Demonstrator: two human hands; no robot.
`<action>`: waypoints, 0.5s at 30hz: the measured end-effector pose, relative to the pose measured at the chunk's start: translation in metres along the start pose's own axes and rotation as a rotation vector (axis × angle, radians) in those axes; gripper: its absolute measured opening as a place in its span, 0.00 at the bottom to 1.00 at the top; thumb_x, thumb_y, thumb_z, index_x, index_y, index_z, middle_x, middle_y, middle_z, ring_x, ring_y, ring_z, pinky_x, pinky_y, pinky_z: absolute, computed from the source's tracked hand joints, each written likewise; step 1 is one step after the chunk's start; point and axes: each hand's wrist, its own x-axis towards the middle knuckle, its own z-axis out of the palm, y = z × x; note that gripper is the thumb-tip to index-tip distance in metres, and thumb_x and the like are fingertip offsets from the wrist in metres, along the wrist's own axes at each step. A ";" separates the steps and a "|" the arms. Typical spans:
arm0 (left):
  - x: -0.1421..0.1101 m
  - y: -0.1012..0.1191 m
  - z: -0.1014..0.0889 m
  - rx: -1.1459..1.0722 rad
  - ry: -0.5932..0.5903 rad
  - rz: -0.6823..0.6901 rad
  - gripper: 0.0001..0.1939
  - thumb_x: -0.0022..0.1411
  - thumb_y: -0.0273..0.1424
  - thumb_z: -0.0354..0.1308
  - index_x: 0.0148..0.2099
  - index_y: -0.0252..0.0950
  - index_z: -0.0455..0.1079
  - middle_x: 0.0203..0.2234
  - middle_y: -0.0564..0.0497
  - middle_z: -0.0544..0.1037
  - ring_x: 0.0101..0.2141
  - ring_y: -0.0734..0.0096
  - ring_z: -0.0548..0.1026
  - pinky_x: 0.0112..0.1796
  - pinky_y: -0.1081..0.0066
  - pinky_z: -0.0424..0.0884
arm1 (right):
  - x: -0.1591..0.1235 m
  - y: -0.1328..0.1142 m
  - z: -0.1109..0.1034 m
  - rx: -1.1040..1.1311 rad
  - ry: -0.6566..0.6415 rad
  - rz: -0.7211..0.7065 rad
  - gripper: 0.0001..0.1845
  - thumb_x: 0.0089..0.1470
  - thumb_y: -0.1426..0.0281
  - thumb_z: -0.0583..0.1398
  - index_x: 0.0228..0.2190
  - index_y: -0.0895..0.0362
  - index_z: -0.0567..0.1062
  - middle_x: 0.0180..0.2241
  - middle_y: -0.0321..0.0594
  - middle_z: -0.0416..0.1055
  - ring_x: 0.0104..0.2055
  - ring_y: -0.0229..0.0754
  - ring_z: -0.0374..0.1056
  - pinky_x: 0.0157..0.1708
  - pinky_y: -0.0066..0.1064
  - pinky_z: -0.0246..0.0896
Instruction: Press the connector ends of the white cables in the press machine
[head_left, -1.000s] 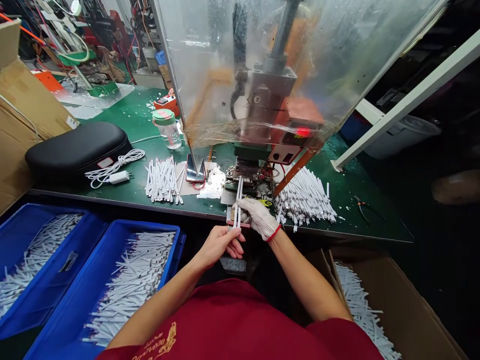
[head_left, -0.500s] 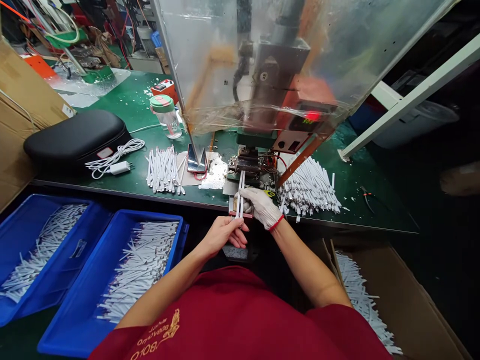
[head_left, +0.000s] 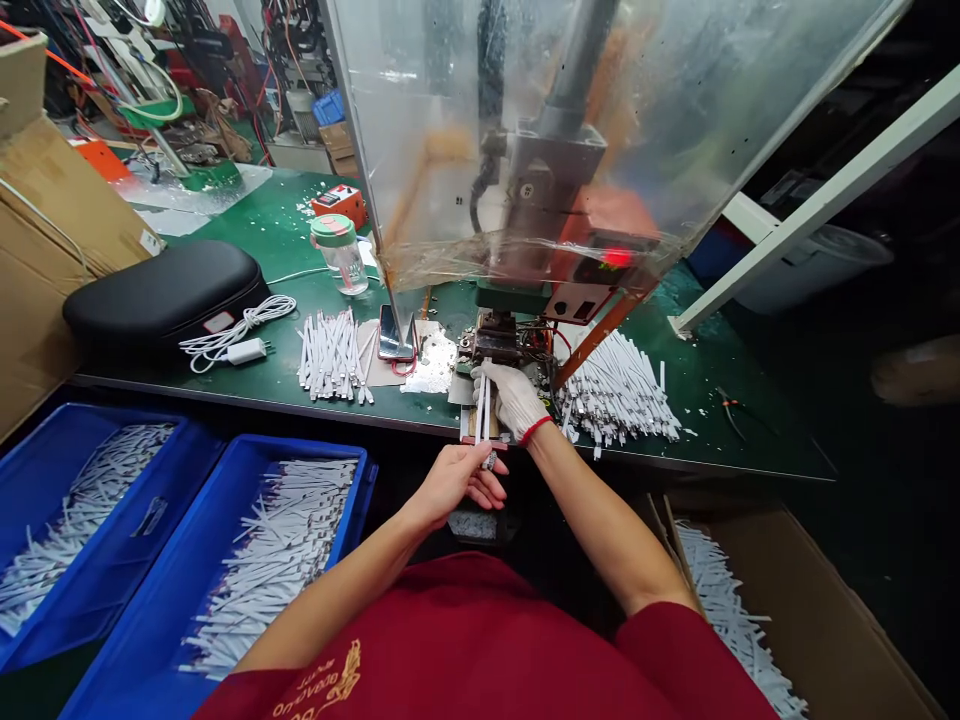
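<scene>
My bare left hand (head_left: pixel 457 482) pinches the near ends of a doubled short white flat cable (head_left: pixel 480 420) between thumb and forefinger, its other fingers loosely curled below. My right hand (head_left: pixel 516 400), in a white glove with a red cuff, closes on the far part of the same cable, just in front of the press machine's metal fixture (head_left: pixel 499 340). Whether the cable's tip touches the fixture is hidden by the gloved fingers. A heap of similar white cables (head_left: pixel 619 390) lies right of the machine, and a smaller bundle (head_left: pixel 330 355) lies to the left.
A clear plastic shield (head_left: pixel 420 90) hangs before the machine. Blue bins (head_left: pixel 360 480) of cables stand lower left; a cardboard box (head_left: pixel 817 580) with more stands lower right. On the bench are a phone (head_left: pixel 396 335), a jar (head_left: pixel 343 262), a charger (head_left: pixel 244 350) and pliers (head_left: pixel 729 412).
My right hand has slid forward along the cable toward the fixture. My left hand still pinches the near ends. The whole view has shifted slightly.
</scene>
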 end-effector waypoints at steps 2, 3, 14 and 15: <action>0.001 0.000 0.000 0.001 -0.002 0.006 0.32 0.55 0.56 0.56 0.36 0.27 0.74 0.20 0.43 0.78 0.21 0.66 0.78 0.22 0.75 0.70 | -0.003 -0.002 0.001 -0.016 0.001 0.003 0.09 0.48 0.66 0.64 0.26 0.61 0.76 0.22 0.40 0.72 0.19 0.36 0.65 0.18 0.27 0.63; 0.001 0.000 0.000 0.000 -0.003 0.010 0.32 0.56 0.56 0.56 0.36 0.27 0.74 0.20 0.43 0.78 0.21 0.66 0.78 0.22 0.75 0.70 | -0.005 -0.003 0.001 -0.017 -0.003 0.004 0.10 0.48 0.66 0.63 0.26 0.61 0.75 0.21 0.40 0.72 0.19 0.36 0.65 0.18 0.27 0.63; 0.000 -0.001 0.002 -0.002 0.011 0.008 0.32 0.56 0.55 0.55 0.35 0.26 0.73 0.20 0.43 0.78 0.21 0.66 0.78 0.22 0.76 0.70 | 0.002 0.008 -0.003 -0.015 -0.003 -0.005 0.13 0.50 0.63 0.64 0.27 0.62 0.75 0.20 0.39 0.70 0.18 0.36 0.66 0.17 0.26 0.64; 0.000 0.000 0.002 -0.002 0.012 0.009 0.32 0.56 0.55 0.55 0.35 0.26 0.73 0.20 0.43 0.78 0.20 0.67 0.78 0.22 0.76 0.70 | 0.003 0.008 -0.003 -0.011 -0.001 -0.003 0.13 0.50 0.63 0.64 0.27 0.62 0.74 0.20 0.39 0.70 0.18 0.36 0.66 0.17 0.26 0.64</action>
